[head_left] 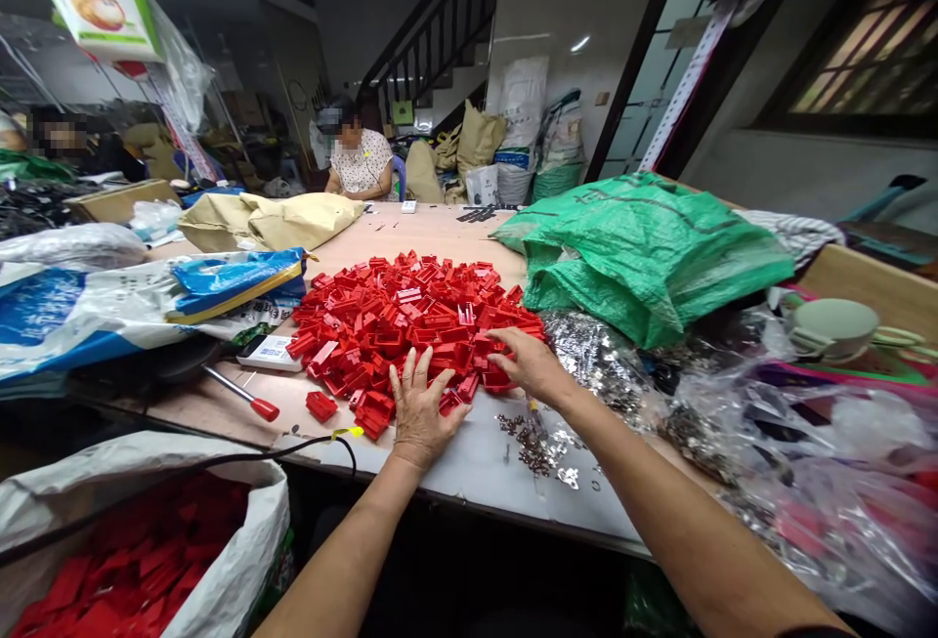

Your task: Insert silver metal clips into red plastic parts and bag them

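A heap of red plastic housings (400, 311) covers the middle of the table. At its front edge lies my left hand (423, 408), fingers spread and stretched over the nearest pieces, holding nothing. My right hand (533, 366) reaches the heap's right side with thumb and forefinger apart; no piece shows between them. Just below the right hand, small brown and silvery metal pieces (540, 447) are scattered on a pale work surface (480, 443). A few red housings, among them a single piece (320, 406), sit left of my left hand.
Lower left, an open white sack (275, 511) contains more red pieces. A red-tipped lever (262, 409) and a white box (271, 353) are left of the heap. Right are shiny metal parts (597, 350), a green woven sack (622, 257) and plastic bags. Another person (362, 164) sits across the table.
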`<state>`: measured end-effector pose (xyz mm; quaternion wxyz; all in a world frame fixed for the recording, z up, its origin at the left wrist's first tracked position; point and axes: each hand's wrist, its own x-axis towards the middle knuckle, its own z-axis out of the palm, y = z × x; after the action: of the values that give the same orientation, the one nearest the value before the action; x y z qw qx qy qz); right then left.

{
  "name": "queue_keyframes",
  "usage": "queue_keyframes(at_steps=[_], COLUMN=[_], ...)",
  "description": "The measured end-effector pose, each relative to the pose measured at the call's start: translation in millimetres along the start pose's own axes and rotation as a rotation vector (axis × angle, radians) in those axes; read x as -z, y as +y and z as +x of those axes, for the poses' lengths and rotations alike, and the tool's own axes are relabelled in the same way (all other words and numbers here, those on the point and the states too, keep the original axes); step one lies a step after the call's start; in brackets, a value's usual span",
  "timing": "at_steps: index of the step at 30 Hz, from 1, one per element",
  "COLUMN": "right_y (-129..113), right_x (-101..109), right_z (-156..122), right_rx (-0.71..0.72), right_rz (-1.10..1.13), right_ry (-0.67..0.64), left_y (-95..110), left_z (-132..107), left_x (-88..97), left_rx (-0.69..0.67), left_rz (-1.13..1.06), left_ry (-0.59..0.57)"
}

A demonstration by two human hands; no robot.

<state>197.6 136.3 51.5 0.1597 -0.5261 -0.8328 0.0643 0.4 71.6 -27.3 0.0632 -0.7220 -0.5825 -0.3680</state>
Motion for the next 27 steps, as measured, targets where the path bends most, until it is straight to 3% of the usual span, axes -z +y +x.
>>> queue_keyframes(at_steps=[4, 10, 14, 21, 27], right_y=[5, 1, -2, 4, 11], right_x=[15, -2, -10, -5, 1], right_z=[-33, -69, -70, -67, -74], right_rx=[-0.169, -0.333, -0.359, -0.366, -0.341], right_rz=[-0.053, -0.145, -0.174, -0.157, -0.012], right_ry=[-0.048, -0.153, -0.173, -0.205, -0.219], left_y=[1, -3, -3, -2, -1], left_z=[0, 0, 0, 1, 2], left_x=[-1.5, -6.7, -7.3, -7.2, -7.2], left_rx=[0.004, 0.028, 0.023, 0.083, 0.091], left_rz=[0.021, 0.054, 0.065, 0.091, 0.078], left_ry=[-0.011, 0.064, 0.056, 0.074, 0.097])
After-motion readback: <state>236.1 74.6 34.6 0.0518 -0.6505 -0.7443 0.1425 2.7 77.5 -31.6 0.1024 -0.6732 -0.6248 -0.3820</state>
